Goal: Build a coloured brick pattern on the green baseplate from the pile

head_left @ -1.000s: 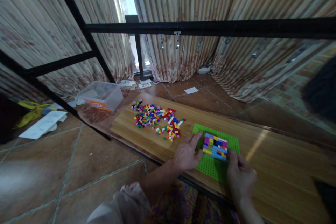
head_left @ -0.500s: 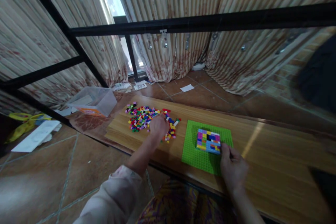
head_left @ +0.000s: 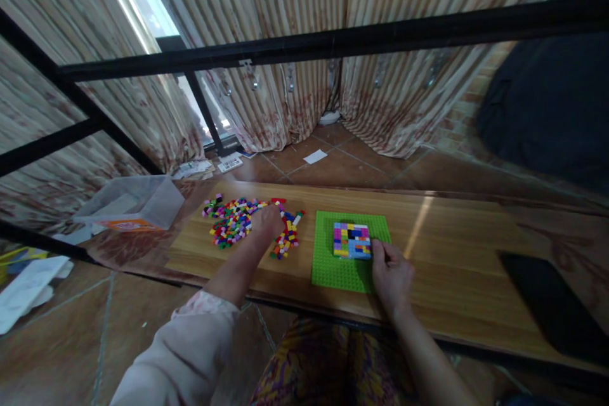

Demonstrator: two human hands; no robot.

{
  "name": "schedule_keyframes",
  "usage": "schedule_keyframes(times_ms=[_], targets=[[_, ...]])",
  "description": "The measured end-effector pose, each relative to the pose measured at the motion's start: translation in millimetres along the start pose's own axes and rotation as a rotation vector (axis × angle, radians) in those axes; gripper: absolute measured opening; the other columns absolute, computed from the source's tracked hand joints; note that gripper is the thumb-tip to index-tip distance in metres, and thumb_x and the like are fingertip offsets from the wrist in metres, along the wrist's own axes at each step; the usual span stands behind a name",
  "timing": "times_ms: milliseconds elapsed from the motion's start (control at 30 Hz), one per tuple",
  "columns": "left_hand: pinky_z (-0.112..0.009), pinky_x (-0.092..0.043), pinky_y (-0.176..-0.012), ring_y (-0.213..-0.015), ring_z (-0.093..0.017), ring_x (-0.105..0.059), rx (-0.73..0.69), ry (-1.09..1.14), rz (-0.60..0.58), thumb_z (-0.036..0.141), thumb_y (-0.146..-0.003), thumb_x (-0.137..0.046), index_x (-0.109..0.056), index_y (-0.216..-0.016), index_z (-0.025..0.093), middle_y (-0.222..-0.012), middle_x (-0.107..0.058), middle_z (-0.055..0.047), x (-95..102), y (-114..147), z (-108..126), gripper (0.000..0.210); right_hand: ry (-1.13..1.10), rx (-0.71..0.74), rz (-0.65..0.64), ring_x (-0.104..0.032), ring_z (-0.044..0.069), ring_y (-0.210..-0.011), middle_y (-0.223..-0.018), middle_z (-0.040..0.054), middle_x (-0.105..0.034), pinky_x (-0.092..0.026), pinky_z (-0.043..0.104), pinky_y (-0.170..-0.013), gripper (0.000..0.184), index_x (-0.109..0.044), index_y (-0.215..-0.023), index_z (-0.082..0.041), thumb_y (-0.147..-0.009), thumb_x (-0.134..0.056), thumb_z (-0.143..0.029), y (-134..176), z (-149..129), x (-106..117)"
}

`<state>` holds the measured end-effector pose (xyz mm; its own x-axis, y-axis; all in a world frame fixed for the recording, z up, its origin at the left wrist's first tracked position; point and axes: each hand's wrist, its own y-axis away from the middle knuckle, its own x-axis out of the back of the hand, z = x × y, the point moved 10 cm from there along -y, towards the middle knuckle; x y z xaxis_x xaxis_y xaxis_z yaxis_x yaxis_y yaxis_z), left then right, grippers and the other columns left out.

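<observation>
Fingers of the left hand (head_left: 267,221) curl down into the loose brick pile (head_left: 238,222), grip hidden. Pile spreads lengthwise along the desk (head_left: 457,254), left of the green baseplate (head_left: 333,266). Right hand (head_left: 391,274) pinches the baseplate's near right corner beside the brick mosaic (head_left: 353,240).

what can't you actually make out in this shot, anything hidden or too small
- Head view: whether the left hand holds a brick; its fingers are buried in the brick pile.
- Head view: the single bricks on the green plate; too small.
- Head view: the right hand covers the plate's near right corner, its grip unclear.
- Head view: the dark flat thing is too dim to identify.
</observation>
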<state>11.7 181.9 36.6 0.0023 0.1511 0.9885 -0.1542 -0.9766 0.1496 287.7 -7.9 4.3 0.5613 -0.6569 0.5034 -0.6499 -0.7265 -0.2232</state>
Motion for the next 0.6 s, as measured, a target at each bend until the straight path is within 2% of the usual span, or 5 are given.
schedule_keyframes(times_ms=[200,367,500,600], targets=[[-0.033,-0.053,-0.089,-0.107,-0.027,-0.067,-0.042,-0.035,0.035,0.011,-0.084,-0.048,-0.067,-0.105,0.009,-0.105,-0.072,-0.017,-3.9,8.1,4.6,0.029,0.009,0.027,0.011,-0.063,0.020,-0.074,-0.081,0.0100,-0.071,-0.041,0.029,-0.068,0.055,-0.073,-0.084,-0.014,-0.090,-0.043,-0.060,-0.7,-1.1,-0.6],[-0.035,-0.052,-0.090,-0.104,-0.027,-0.067,-0.064,-0.010,0.103,0.010,-0.084,-0.048,-0.066,-0.105,0.011,-0.104,-0.072,-0.016,2.1,15.5,2.4,0.027,-0.005,0.017,0.007,-0.063,0.021,-0.074,-0.081,0.0100,-0.071,-0.041,0.029,-0.068,0.054,-0.073,-0.083,-0.015,-0.090,-0.044,-0.059,-1.4,-0.1,-0.9],[-0.035,-0.051,-0.087,-0.099,-0.026,-0.067,-0.119,0.114,0.238,0.011,-0.085,-0.049,-0.064,-0.107,0.013,-0.101,-0.071,-0.014,16.8,32.7,2.5,0.027,-0.019,0.002,0.022,-0.063,0.021,-0.074,-0.082,0.0101,-0.071,-0.041,0.029,-0.069,0.051,-0.073,-0.083,-0.015,-0.090,-0.045,-0.058,-1.0,0.9,0.6],[-0.029,-0.051,-0.080,-0.089,-0.020,-0.067,-0.181,0.192,0.264,0.013,-0.085,-0.051,-0.066,-0.101,0.018,-0.095,-0.071,-0.007,17.3,53.0,12.6,0.023,-0.054,-0.003,0.025,-0.063,0.021,-0.075,-0.082,0.0098,-0.071,-0.042,0.029,-0.070,0.049,-0.073,-0.084,-0.015,-0.089,-0.047,-0.057,-0.5,1.1,1.2]])
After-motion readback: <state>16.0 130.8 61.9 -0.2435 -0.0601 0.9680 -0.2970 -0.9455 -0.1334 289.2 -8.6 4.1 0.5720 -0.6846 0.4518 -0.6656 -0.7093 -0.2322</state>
